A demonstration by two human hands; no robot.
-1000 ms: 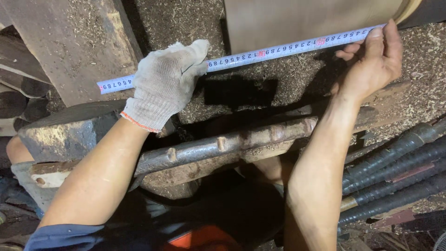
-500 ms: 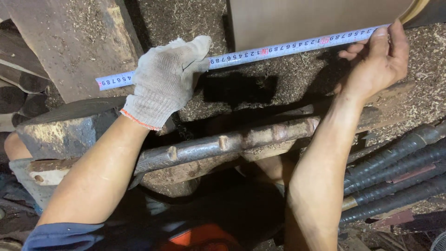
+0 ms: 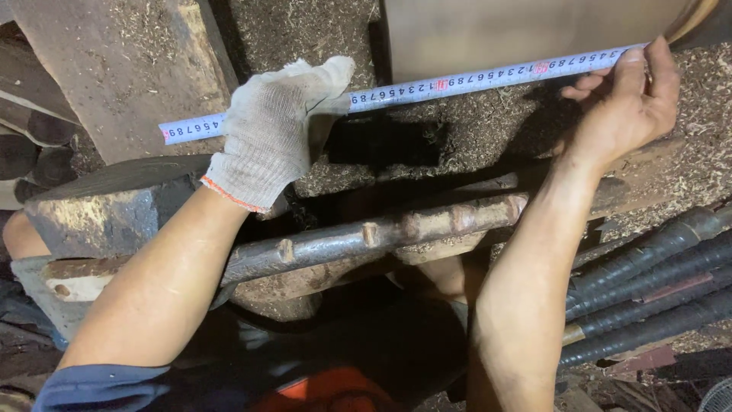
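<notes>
Sawdust-covered bench [image 3: 305, 30]: gloved left hand [image 3: 271, 141] pins tape measure [image 3: 457, 80] flat, bare right hand [image 3: 625, 107] fingers pinch its far end, keeping it taut across the board [image 3: 526, 30].

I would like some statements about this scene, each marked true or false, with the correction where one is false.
1. The left hand wears a white knitted glove. True.
2. The right hand is also gloved. False: it is bare.
3. Both hands press a measuring tape, stretched between them. True.
4. The tape runs across a clean metal plate. False: it lies over a surface covered with sawdust, beside a wooden slab.
5. A rusty metal bar lies below the hands, crossing over the forearms' line. True.
6. The dark ribbed rods lie at the left. False: they lie at the lower right.
</notes>
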